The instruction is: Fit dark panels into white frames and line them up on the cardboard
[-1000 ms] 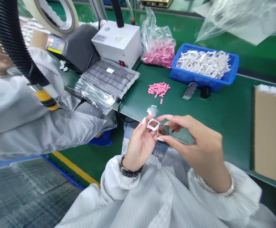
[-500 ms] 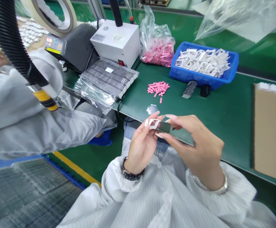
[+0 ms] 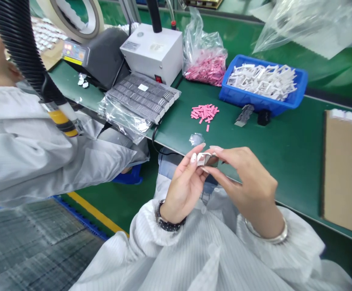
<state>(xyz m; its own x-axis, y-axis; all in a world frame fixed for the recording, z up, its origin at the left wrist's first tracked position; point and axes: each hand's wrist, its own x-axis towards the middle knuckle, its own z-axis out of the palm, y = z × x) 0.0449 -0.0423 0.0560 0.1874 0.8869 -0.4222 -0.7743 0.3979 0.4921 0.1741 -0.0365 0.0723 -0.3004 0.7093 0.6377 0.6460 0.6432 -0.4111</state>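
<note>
My left hand [image 3: 185,186] and my right hand [image 3: 243,178] meet just in front of the green table's near edge [image 3: 279,202]. Between their fingertips sits a small white square frame [image 3: 201,158] with a dark metal plate [image 3: 211,160] pushed against it. The left fingers pinch the frame; the right thumb and fingers pinch the plate. A small clear wrapper [image 3: 196,139] lies on the table just beyond my hands. A little pile of pink strips [image 3: 205,113] lies farther back.
A blue bin of white frames [image 3: 263,83], a bag of pink strips [image 3: 204,60], a white box unit [image 3: 151,50] and a tray of grey plates [image 3: 142,99] line the back. A cardboard sheet [image 3: 345,169] lies right. A co-worker's grey sleeve [image 3: 42,153] and black hose [image 3: 24,60] fill the left.
The white frame and the metal plate have come closer together, the plate now mostly covered by my fingers. The co-worker's arm shifted slightly.
</note>
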